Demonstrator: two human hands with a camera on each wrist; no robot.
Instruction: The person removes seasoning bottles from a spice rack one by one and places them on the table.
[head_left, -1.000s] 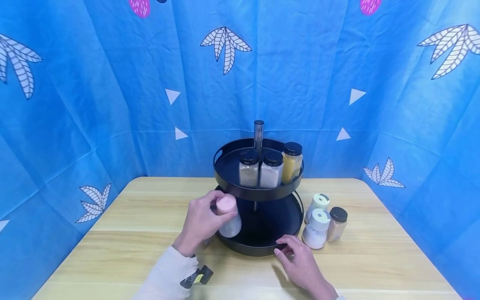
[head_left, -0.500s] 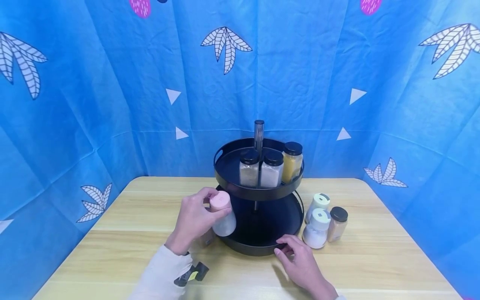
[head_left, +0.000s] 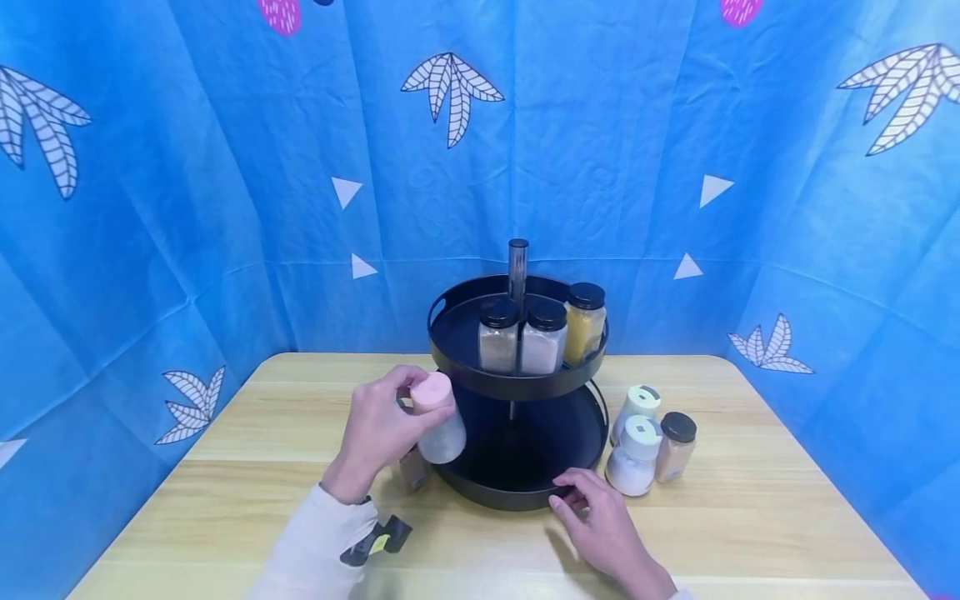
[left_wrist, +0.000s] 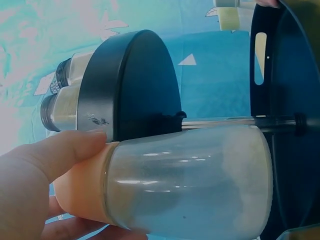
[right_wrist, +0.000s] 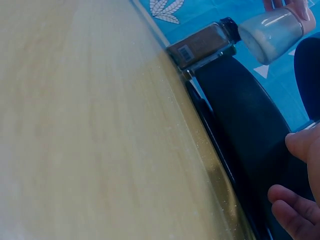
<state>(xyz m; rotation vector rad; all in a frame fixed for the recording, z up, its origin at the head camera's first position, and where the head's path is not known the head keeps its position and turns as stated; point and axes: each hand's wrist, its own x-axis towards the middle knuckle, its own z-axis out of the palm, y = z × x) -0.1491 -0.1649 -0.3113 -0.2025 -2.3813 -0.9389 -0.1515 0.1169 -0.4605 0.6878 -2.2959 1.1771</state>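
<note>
One pink-lidded jar moved left; two trays stayed.

Bright, even light fills the head view, spreading a pale sheen over the front of the wooden table, with a soft shadow under the right hand. The inside of the lower tray sinks into near-black, hiding detail. Wide-angle stretch pulls at the outer edges. The left wrist view leans cyan, hazy along its left side, with white glints on the jar. The right wrist view looks dimmer, its wood grain smeared and soft.
</note>
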